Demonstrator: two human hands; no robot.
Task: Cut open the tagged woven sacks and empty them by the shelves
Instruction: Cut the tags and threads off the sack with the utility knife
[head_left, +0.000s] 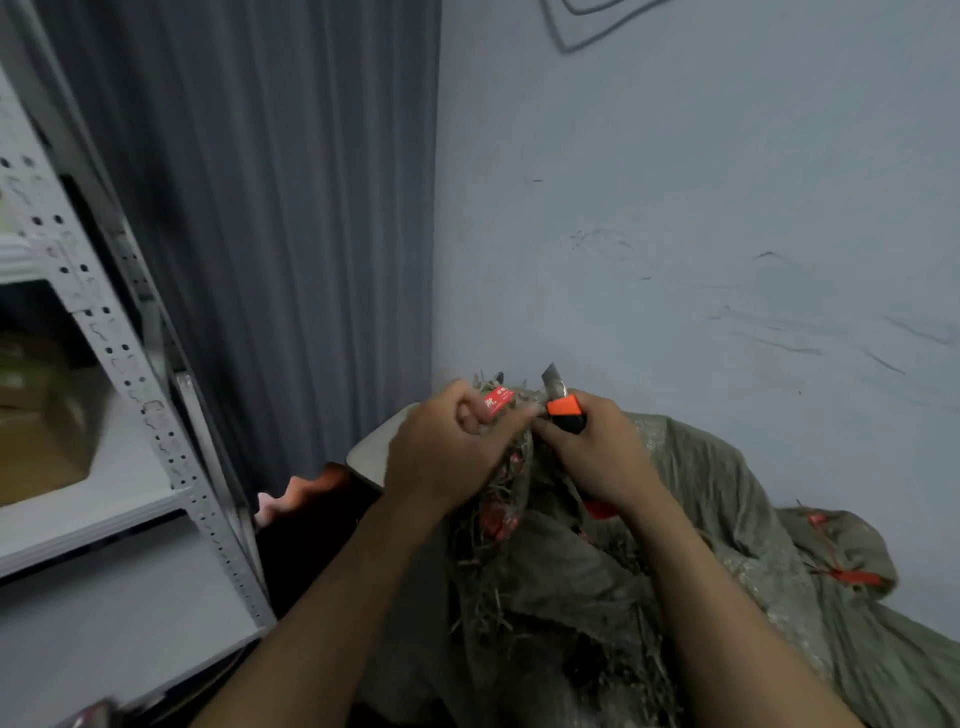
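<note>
Here, a large olive-green woven plastic sack (701, 493) sat slumped in the corner of the room in front of me. Its neck was gathered into a tight bunch, so its contents were hidden. Frayed straw-coloured strands hung from the bunch. A small red printed tag (497, 401) stuck out at the top of the neck.

My left hand (447, 447) gripped that neck, fingers curled firmly round the gathered fabric just under the tag. My right hand (597, 452) was wrapped round an orange-and-black utility knife (563, 408), fingers closed on the handle. The knife stood nearly upright, its long axis running from my palm upward. Its short grey blade (549, 376) pointed up and slightly left, toward the wall, just right of the tag. I could not tell whether the edge touched the sack.

A second olive-green woven sack (841, 545) lay behind the first on the right, tied shut with a red plastic seal (852, 577).

To the left stood a white perforated metal shelf unit (171, 457). A brown cardboard box (41, 441) rested on one shelf, too blurred to show what it held. A grey pleated curtain (285, 208) hung behind the shelves, meeting a pale scuffed wall (675, 208).
</note>
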